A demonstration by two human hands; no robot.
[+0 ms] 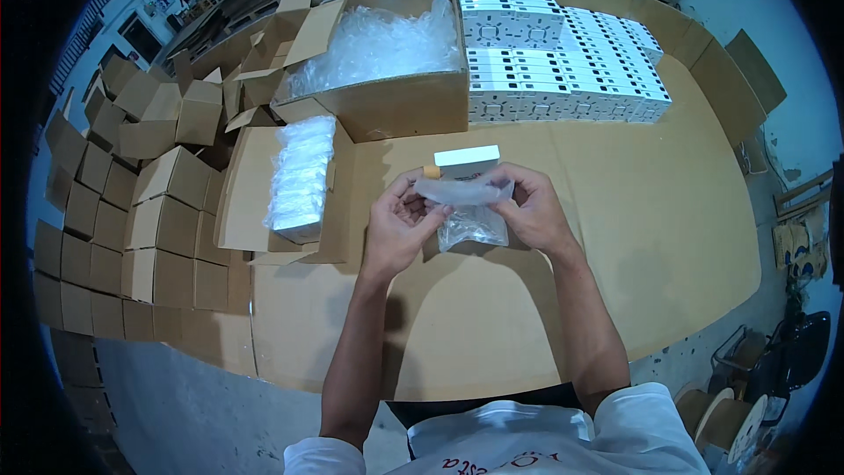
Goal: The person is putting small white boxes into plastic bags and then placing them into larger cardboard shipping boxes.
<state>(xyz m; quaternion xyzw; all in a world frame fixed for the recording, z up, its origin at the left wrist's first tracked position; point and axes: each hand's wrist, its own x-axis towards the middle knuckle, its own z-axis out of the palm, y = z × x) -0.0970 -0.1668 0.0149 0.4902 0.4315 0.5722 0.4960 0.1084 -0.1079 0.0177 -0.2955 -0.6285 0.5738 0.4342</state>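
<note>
Over the middle of the cardboard-covered table, a translucent plastic bag (473,227) is stretched between my two hands. My left hand (406,218) pinches one side of its mouth, and an orange band shows at a fingertip. The other side is gripped by my right hand (532,209), thumb toward me. The bag hangs down toward me and looks crumpled; I cannot tell whether anything is in it. Just beyond my fingers lies a small white box (467,157), its near part hidden by the bag.
An open carton (404,110) full of clear plastic bags stands at the back. Stacked white printed boxes (563,79) are to its right. Left of my hands, an open carton (242,202) holds a row of bagged white boxes (301,174). Several brown boxes (163,229) are piled far left.
</note>
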